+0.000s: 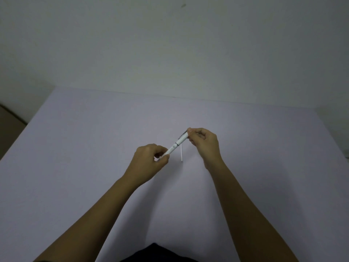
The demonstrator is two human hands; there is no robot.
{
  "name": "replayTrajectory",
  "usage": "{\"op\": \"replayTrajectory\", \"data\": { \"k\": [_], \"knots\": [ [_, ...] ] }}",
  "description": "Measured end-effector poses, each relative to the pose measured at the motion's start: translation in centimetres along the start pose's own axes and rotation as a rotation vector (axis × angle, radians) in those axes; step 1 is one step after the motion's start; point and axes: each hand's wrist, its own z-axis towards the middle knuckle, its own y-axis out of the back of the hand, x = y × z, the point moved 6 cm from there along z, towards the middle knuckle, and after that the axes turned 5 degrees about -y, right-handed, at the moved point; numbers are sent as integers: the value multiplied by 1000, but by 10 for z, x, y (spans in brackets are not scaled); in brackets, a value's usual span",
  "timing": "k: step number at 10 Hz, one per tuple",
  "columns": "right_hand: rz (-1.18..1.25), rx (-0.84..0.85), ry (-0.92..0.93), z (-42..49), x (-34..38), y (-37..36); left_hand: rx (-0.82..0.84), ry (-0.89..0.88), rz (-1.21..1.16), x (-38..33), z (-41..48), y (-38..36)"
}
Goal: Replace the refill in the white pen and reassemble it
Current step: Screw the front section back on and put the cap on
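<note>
White pen (176, 145), one, with dark bands, pinched slantwise between my left hand (151, 159) and right hand (204, 143); one thin refill (181, 153) lies mid-tabletop (75, 148).

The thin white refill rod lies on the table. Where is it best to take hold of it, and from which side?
Probably pinch the thin white refill rod at its near end, from above: it lies flat on the pale table, and its far end sits under the white pen.

Both hands pinch a white pen (176, 145) above the counter (75, 148), left hand (149, 159) low, right hand (204, 142) high, a refill (181, 153) lying beneath.
</note>
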Motion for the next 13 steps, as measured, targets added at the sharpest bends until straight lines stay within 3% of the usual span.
{"op": "replayTrajectory", "data": {
  "k": [2,4,6,9,13],
  "knots": [
    [-123,47,-27,28,-25,-15,144,95,45,21,14,-36],
    [-638,77,-79,61,-82,-21,107,367,-102,69,39,-77],
    [-932,138,14,72,-145,-21,68,428,-61,96,58,-119],
    [-1143,5,153,70,-170,-21,24,355,79,104,54,-138],
    [-1138,50,127,71,-169,-22,-4,364,85,105,53,-131]
  ]
}}
